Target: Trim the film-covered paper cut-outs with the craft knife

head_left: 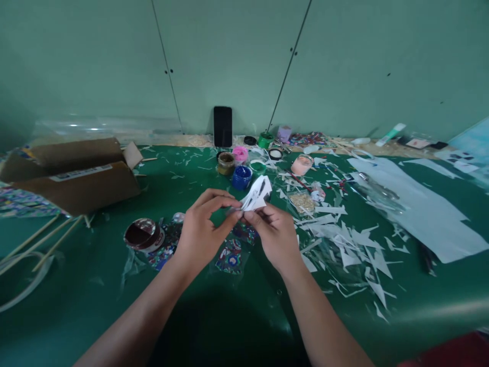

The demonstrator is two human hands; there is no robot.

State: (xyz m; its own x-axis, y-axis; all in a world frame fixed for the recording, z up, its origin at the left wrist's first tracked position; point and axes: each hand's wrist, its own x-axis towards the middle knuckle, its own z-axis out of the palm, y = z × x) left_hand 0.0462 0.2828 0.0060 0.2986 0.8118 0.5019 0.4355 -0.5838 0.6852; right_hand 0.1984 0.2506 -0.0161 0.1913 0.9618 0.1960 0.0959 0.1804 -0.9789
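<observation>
While both hands were up over the middle of the surface, they shared one small piece of white paper with dark marks on it. The left hand had its thumb and index finger pinched on the paper's lower left end, and the right hand gripped the lower right side with its thumb and curled fingers. Some of the right fingertips were tucked behind the paper, so I can't tell exactly how they sat.

Just beyond the paper, toward the far edge, was a blue jar, with a brown jar and a pink jar close by. A black phone stood upright at the far edge, pretty much against the wall. An open dark-red jar was left of the left hand, and a colorful packet lay between the forearms. Over toward the right edge it was kinda messy: loads of white scraps, plus a big white sheet. A cardboard box took up the far left corner.
</observation>
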